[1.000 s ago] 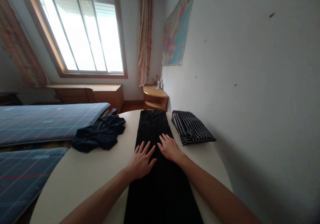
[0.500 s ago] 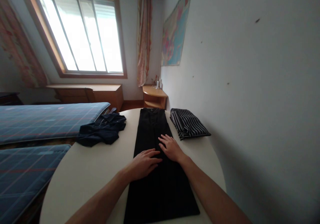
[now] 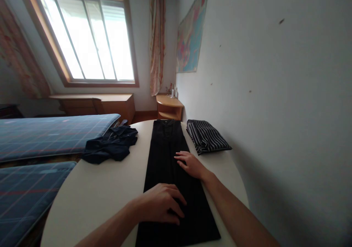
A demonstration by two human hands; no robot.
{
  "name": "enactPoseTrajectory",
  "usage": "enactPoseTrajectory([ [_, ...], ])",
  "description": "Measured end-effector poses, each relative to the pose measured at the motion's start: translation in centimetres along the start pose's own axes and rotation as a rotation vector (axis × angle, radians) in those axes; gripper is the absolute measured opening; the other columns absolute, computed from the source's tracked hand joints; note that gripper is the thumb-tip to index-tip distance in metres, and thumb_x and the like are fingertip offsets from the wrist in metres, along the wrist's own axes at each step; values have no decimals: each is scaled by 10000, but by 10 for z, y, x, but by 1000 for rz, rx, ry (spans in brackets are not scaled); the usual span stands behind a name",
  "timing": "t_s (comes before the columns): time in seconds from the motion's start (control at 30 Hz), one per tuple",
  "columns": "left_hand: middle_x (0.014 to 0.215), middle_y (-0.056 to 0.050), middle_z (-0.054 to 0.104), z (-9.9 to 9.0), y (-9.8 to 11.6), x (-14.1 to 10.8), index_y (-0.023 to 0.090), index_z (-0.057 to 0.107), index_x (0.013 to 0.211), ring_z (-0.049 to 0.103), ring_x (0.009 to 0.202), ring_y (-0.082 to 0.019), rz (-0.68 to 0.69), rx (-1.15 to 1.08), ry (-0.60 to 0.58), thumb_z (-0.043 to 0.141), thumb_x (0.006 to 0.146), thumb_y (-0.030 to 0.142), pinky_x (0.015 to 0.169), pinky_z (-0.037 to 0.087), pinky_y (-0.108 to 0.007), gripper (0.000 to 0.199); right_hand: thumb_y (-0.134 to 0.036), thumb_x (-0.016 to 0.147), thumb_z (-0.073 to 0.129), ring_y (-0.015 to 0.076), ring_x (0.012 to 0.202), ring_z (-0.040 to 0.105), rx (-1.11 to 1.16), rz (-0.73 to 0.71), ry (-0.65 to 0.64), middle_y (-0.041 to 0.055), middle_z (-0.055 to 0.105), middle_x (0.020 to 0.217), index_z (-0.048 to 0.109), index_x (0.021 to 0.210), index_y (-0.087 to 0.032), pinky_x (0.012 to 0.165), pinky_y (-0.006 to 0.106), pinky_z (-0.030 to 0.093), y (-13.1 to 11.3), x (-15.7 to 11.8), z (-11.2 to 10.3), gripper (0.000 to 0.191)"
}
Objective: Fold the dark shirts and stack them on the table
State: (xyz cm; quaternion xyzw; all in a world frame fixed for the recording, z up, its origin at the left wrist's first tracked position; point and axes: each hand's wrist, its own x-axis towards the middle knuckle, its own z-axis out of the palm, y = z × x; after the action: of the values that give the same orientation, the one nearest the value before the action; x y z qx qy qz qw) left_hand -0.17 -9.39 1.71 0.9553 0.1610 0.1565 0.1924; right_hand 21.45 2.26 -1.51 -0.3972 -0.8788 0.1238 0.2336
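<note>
Black trousers (image 3: 165, 144) lie lengthwise on the white round table (image 3: 96, 188), the waistband at the far edge. My left hand (image 3: 163, 203) is over the lower part of the trousers, fingers apart and slightly curved, holding nothing. Farther up, near the right edge of the cloth, my right hand (image 3: 189, 163) rests with its fingers spread and nothing in them. To the right of the trousers sits a folded black garment with white stripes (image 3: 207, 137). A crumpled dark navy garment (image 3: 110, 144) lies at the table's left edge.
Blue plaid mattresses (image 3: 55, 135) are beside the table on the left. A white wall (image 3: 288, 129) runs close along the right side. Behind the table are a small wooden corner shelf (image 3: 169, 102) and a wooden desk (image 3: 115, 98) under the window.
My left hand has moved toward me, down the trousers. My right hand has shifted slightly, and its fingers remain on the cloth. The garments lie as before.
</note>
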Motion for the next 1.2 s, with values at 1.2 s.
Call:
enactPoseTrajectory([
  [1.2,948,25,724,-3,26,8,266,756,907,642,873,-146,-29,11,-90,789,800,260,824,459,-241,113,-125,950,545,202,979,650,-467,-275,-98,53,711,1029,723,1093,-256,1069,385,364,-26,15,-5,264],
])
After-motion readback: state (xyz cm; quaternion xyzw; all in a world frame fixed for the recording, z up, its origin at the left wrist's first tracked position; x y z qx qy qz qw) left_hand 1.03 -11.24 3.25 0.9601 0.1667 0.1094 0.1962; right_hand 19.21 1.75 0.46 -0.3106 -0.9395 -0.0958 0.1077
